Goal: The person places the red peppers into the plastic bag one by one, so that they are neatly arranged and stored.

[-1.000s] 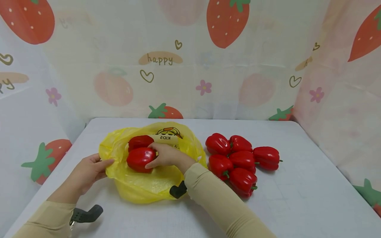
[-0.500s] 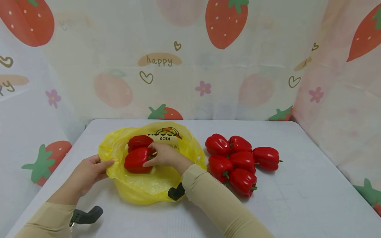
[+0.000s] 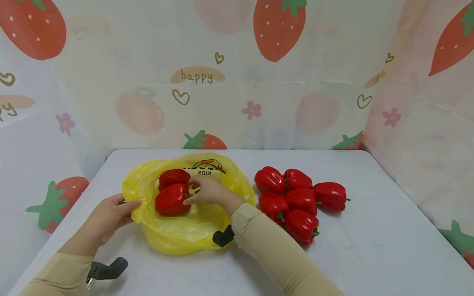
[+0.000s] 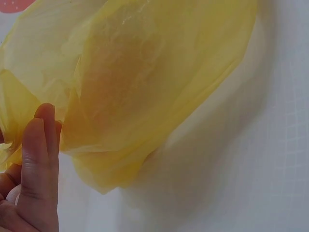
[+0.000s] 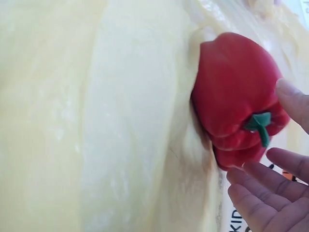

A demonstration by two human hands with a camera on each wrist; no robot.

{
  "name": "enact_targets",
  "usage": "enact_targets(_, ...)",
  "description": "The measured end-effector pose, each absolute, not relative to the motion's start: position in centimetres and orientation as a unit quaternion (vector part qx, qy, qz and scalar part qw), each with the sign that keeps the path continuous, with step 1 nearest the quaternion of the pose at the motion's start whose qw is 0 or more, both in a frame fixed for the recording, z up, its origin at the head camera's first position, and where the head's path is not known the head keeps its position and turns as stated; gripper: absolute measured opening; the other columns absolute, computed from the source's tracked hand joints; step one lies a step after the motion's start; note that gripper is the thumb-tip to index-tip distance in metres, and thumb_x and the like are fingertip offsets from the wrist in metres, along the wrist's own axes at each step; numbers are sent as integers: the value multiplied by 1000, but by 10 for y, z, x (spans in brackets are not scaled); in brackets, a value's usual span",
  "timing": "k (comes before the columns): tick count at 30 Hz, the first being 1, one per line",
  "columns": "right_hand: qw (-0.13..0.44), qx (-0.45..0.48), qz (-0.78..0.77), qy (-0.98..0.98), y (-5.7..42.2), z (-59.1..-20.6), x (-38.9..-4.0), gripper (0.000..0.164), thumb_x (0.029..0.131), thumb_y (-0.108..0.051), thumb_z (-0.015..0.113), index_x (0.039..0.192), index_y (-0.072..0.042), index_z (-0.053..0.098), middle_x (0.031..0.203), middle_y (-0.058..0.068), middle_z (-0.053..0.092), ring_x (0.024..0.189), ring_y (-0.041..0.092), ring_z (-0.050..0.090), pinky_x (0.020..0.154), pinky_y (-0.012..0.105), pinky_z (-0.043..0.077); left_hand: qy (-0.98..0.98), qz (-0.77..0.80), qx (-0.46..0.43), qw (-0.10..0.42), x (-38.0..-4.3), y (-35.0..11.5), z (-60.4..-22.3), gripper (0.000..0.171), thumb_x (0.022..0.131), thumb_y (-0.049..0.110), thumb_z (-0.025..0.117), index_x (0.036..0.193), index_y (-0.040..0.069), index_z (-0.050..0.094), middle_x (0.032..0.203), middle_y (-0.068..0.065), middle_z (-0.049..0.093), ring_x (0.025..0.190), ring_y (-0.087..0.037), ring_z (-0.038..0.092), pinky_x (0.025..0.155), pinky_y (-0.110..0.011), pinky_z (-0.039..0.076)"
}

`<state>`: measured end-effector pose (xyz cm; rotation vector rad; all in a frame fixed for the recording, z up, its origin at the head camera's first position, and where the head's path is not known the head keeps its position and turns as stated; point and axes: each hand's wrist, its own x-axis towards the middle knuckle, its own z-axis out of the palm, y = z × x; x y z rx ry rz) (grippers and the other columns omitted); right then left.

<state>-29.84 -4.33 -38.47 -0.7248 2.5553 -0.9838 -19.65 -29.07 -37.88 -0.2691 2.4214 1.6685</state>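
A yellow plastic bag lies on the table with its mouth spread. At its left edge my left hand pinches the rim; the left wrist view shows those fingers against the thin yellow bag. Inside the bag are two red bell peppers, a front one and one behind it. My right hand reaches into the bag from the right, beside the front pepper. In the right wrist view its fingers are spread around the green stem, with the thumb tip at the pepper.
Several more red bell peppers sit in a cluster on the white table, right of the bag. One pepper is at the cluster's right end. A strawberry-print cloth walls the back and sides.
My right hand was gripping the front pepper, set it slightly left and let go; its fingers have drawn back to the right. The left hand stays at the bag's rim.
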Motion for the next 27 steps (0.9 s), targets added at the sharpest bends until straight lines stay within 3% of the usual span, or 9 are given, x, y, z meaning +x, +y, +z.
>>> enact_targets(13, 165, -275, -379, 868, -24, -366, -301, 51, 75, -30, 75, 119, -12, 57, 115, 4, 60, 106, 17, 57, 83, 22, 48, 819, 558, -94, 92, -195, -289, -380, 72, 86, 46, 57, 137, 0, 34, 125, -13, 51, 93, -12, 61, 81, -26, 51)
enact_targets(21, 174, -283, -377, 865, -12, -349, -296, 47, 75, -29, 75, 117, -16, 58, 108, -5, 61, 100, 13, 59, 80, 21, 50, 821, 557, -86, 92, -195, -289, -377, 72, 86, 45, 57, 136, -1, 34, 124, -14, 51, 92, -13, 60, 81, -26, 51)
enact_targets(27, 176, -285, -366, 868, 3, -338, -296, 50, 77, -30, 73, 122, -17, 56, 113, -3, 59, 103, 12, 59, 82, 23, 50, 822, 556, -86, 91, -196, -288, -377, 72, 86, 47, 57, 136, 1, 35, 124, -13, 51, 92, -14, 60, 82, -26, 51)
